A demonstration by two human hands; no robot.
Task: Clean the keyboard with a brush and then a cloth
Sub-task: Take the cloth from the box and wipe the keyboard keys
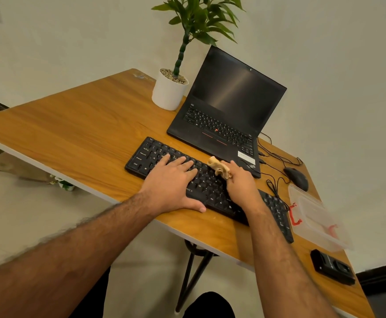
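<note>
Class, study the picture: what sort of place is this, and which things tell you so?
Probably a home or small office desk. A wooden table against a plain wall carries an open laptop, a separate keyboard with a wired mouse, and a potted plant.

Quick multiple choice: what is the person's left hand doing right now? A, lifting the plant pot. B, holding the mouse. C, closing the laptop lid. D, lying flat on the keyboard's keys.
D: the left hand lies with straight fingers spread across the keys of the keyboard, while the right hand grips a beige cloth further along it.
</note>
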